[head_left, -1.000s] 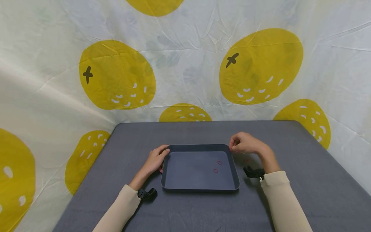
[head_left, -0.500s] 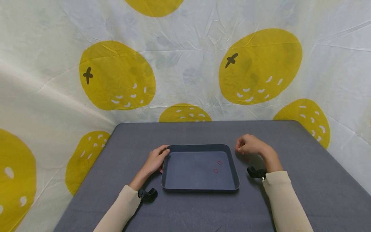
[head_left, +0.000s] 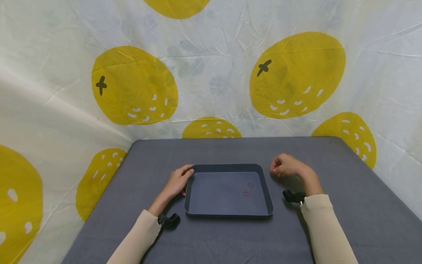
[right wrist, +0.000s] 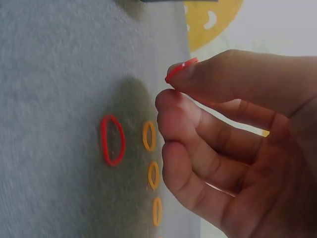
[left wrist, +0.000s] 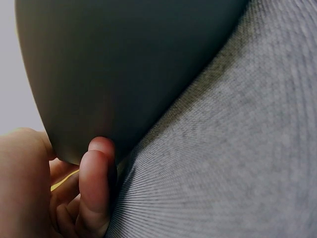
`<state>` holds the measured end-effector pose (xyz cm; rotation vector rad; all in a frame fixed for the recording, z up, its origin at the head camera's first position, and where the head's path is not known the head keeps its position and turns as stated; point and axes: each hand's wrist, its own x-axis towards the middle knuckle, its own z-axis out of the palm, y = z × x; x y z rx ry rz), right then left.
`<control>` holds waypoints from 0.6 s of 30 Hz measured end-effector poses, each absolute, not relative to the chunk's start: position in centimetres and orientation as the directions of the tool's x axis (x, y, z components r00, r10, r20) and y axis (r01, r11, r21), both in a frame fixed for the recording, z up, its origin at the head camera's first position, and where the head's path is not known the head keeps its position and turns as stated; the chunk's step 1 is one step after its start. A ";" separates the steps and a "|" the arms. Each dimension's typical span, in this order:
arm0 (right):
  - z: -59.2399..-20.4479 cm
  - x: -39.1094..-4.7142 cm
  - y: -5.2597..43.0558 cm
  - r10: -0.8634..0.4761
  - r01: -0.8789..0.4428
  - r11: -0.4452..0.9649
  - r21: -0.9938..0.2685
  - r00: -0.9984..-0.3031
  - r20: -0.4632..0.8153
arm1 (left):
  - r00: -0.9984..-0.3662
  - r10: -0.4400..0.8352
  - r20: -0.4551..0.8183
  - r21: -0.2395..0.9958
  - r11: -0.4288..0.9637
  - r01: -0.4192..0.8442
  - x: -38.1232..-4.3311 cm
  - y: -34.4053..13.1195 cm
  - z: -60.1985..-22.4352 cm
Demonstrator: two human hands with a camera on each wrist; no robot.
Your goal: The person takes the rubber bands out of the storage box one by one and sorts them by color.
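A dark grey tray (head_left: 211, 200) lies on the table with two small red rubber bands (head_left: 248, 183) on its right half. My left hand (head_left: 175, 182) holds the tray's far left corner, thumb over the rim and fingers against the outer wall (left wrist: 114, 74). To the right of the tray is my right hand (head_left: 288, 165), just above the table. Between its thumb and fingertips it pinches a red rubber band (right wrist: 181, 69). Below that hand, in the right wrist view, another red rubber band (right wrist: 104, 140) lies beside several orange-yellow rubber bands (right wrist: 145, 137).
Grey cloth covers the table (head_left: 211, 242). Behind it hangs a pale curtain (head_left: 211, 95) printed with big yellow fruit. A black wrist strap piece (head_left: 292, 196) sits under the right wrist, and a similar black piece (head_left: 169, 221) is at the left wrist.
My right hand has moved right, from the tray's far right corner to over the table beside it. The left hand and the tray have stayed put.
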<state>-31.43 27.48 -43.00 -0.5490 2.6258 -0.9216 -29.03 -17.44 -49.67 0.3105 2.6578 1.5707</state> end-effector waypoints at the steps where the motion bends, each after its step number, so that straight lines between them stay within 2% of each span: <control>1: -43.0 -31.4 27.7 -0.447 -0.253 0.721 -0.645 -0.881 -0.155 | -0.979 0.190 0.068 0.871 0.467 0.151 -29.0 -17.4 -49.7; 9: -43.0 -31.2 29.5 -0.386 -0.195 0.750 -0.632 -0.905 -0.179 | -0.981 0.183 0.071 0.872 0.466 0.150 -29.1 -17.5 -49.8; 18: -42.8 -30.7 31.2 -0.319 -0.157 0.833 -0.530 -0.920 -0.229 | -0.981 0.180 0.070 0.870 0.470 0.148 -29.1 -17.4 -49.8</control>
